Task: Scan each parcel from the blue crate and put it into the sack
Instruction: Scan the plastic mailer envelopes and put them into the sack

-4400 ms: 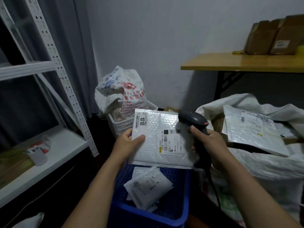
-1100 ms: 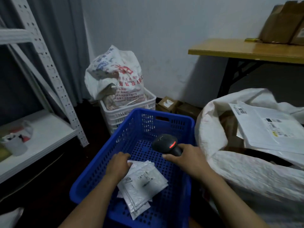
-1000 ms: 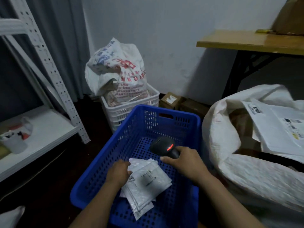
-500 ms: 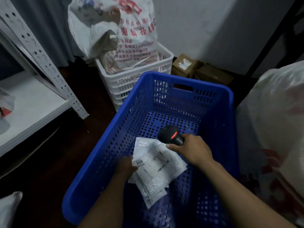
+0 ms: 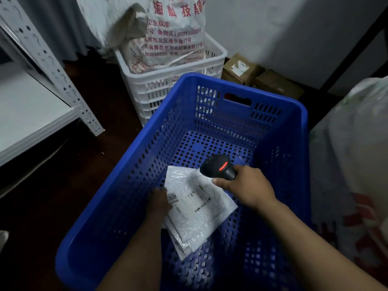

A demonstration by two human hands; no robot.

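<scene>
In the head view, a blue perforated plastic crate fills the centre and lower half of the frame, its near rim cut off by the bottom edge. On its floor, slightly left of centre, lies a small stack of white bubble-mailer parcels; the top one carries a printed label with a tag reading "2028", the rest of the print being too small to read, and how many parcels lie beneath cannot be told. The left hand reaches down into the crate, its fingers pressed on the left edge of the top parcel; they sit in shadow, so whether they pinch it or merely rest on it cannot be told. The right hand, just right of the stack, is wrapped around the grip of a black handheld barcode scanner whose head, showing a red light, points toward the upper left over the parcels. At the right edge, a white woven sack is only partly in frame and blurred. Behind the crate, at upper centre, a white slatted plastic basket holds a printed white bag cut off by the top edge. Brown cardboard boxes sit against the wall, and a white metal shelf occupies the left side.
</scene>
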